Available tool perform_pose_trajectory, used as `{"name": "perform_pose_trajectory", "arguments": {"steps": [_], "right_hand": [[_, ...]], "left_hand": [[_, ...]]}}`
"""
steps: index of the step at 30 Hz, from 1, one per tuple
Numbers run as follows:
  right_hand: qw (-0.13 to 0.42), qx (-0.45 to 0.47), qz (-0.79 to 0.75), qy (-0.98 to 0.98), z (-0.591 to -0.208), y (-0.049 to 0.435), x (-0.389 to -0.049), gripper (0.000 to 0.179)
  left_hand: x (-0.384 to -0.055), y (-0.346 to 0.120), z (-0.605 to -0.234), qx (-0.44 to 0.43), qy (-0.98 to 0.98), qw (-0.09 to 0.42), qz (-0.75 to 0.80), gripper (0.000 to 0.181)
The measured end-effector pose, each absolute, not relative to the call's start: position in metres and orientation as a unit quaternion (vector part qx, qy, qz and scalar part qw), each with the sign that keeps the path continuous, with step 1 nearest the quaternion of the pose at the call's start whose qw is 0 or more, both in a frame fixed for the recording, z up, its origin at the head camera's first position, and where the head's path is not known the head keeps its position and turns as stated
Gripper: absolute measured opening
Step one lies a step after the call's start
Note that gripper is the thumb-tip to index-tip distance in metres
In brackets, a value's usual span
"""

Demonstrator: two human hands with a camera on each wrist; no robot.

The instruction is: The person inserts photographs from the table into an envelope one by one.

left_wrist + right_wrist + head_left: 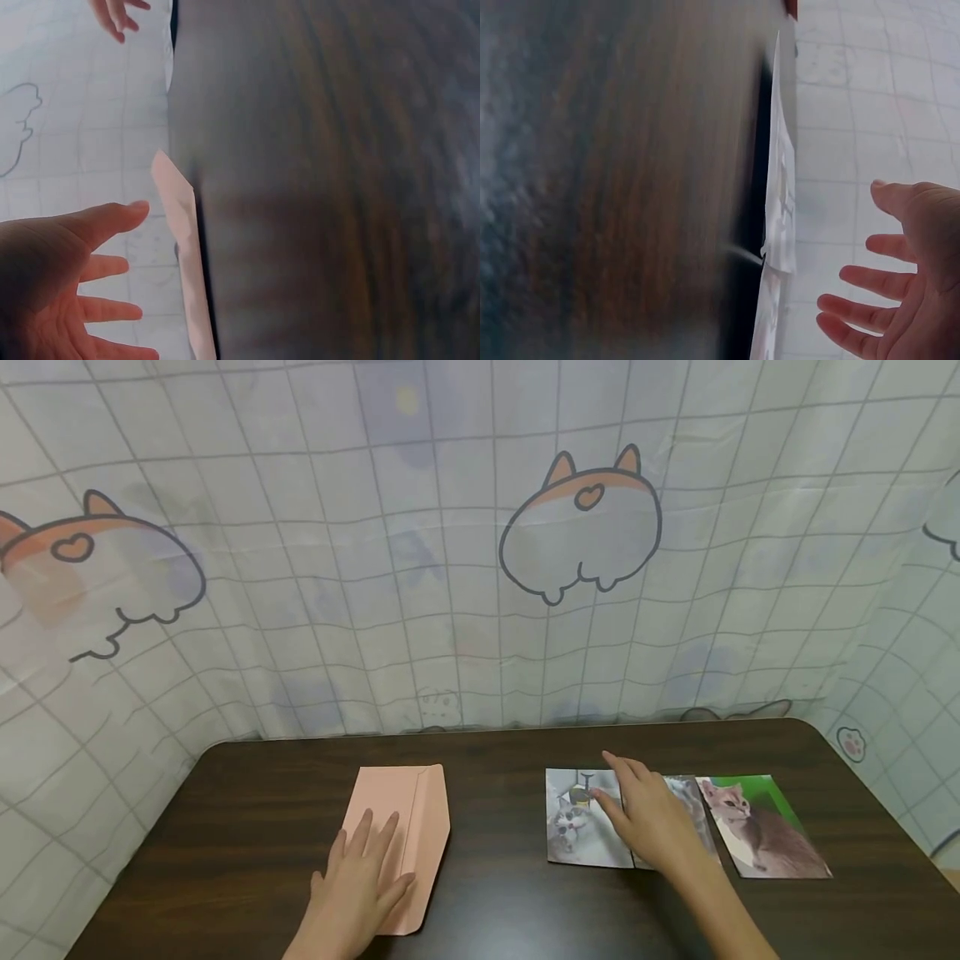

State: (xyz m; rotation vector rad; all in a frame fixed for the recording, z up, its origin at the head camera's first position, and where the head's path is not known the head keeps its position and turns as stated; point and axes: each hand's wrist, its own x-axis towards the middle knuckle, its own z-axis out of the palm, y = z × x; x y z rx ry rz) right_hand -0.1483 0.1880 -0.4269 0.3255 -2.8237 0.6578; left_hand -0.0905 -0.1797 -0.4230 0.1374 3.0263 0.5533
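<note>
A pink envelope lies on the dark wooden table, its flap side toward the right. Over its lower part is my left hand, fingers spread; the left wrist view shows a gap between those fingers and the envelope. To the right, my right hand hovers with loosely extended fingers above a card with a grey-white kitten picture and a second grey picture card beside it, partly hidden by the hand. Neither hand holds anything. A card with a brown cat on green lies farther right.
The dark wooden tabletop has rounded far corners. Behind it hangs a white grid-patterned cloth with cartoon corgi prints, reaching down to the table's far edge and around both sides.
</note>
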Motion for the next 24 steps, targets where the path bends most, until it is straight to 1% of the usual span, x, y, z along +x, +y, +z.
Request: {"name": "perform_pose_trajectory", "arguments": {"steps": [5, 16, 24], "right_hand": [[0.102, 0.105, 0.241, -0.959, -0.429, 0.192, -0.154, 0.057], [0.048, 0.084, 0.274, -0.957, -0.432, 0.2, -0.168, 0.053], [0.041, 0.089, 0.283, -0.954, -0.438, 0.206, -0.178, 0.049]], "left_hand": [[-0.093, -0.184, -0.427, 0.054, 0.98, 0.014, 0.189, 0.074], [-0.097, -0.188, -0.431, 0.047, 0.98, 0.022, 0.194, 0.078], [-0.101, -0.187, -0.433, 0.045, 0.982, 0.018, 0.181, 0.08]]}}
